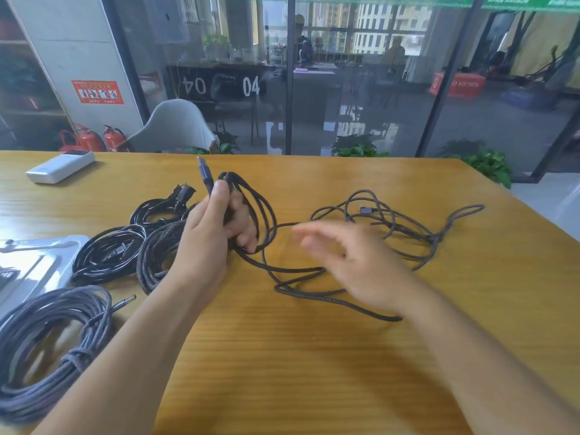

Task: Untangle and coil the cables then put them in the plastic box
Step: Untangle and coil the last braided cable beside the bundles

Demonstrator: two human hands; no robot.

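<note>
My left hand (213, 233) grips a few loops of a dark braided cable (392, 227), with its plug sticking up above the thumb. The rest of that cable trails right across the wooden table (314, 356) in a loose tangle. My right hand (348, 262) hovers blurred over the trailing strand, fingers spread, holding nothing. Left of my left hand lie coiled cables: a glossy black coil (106, 255), a braided coil (153, 262) partly hidden by my wrist, and a large grey braided coil (47, 340) at the near left. The clear plastic box (37, 262) sits at the left edge.
A white power bank (59, 166) lies at the far left of the table. Another black cable bundle (163, 208) with plugs rests behind the coils. A grey chair (175, 127) stands beyond the far edge, in front of a glass wall.
</note>
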